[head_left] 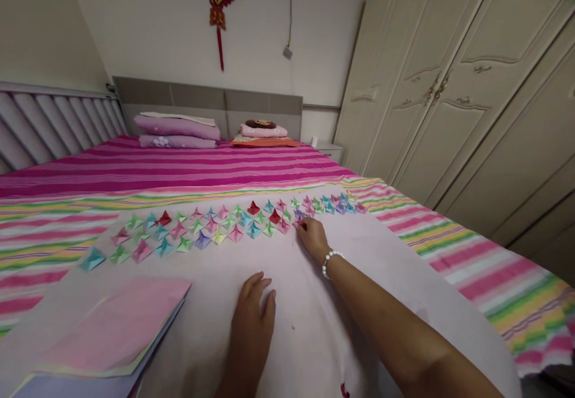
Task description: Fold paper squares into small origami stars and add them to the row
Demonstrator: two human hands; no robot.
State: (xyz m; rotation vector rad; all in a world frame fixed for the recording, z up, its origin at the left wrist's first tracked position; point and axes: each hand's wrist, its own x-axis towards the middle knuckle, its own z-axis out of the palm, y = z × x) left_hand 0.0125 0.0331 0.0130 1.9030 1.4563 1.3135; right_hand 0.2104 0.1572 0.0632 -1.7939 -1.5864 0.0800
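Several small folded paper boats (233, 234) in pink, blue, green, red, yellow and purple stand in rows across the white board (314, 302). At the right end of the nearest row, my right hand (313, 236), with a white bead bracelet (331, 263) on its wrist, pinches a small pink paper boat (297, 223), partly hidden by the fingers. My left hand (255, 309) rests low over the middle of the board with its fingers apart and nothing in them. Left of it lies a stack of coloured paper sheets (121, 320), pink on top.
The board lies on a bed with a striped cover (467, 254). Folded purple bedding (177, 128) and a pink pile (264, 132) sit by the headboard (197, 96). A cream wardrobe (431, 105) stands on the right, and a railing (58, 119) on the left.
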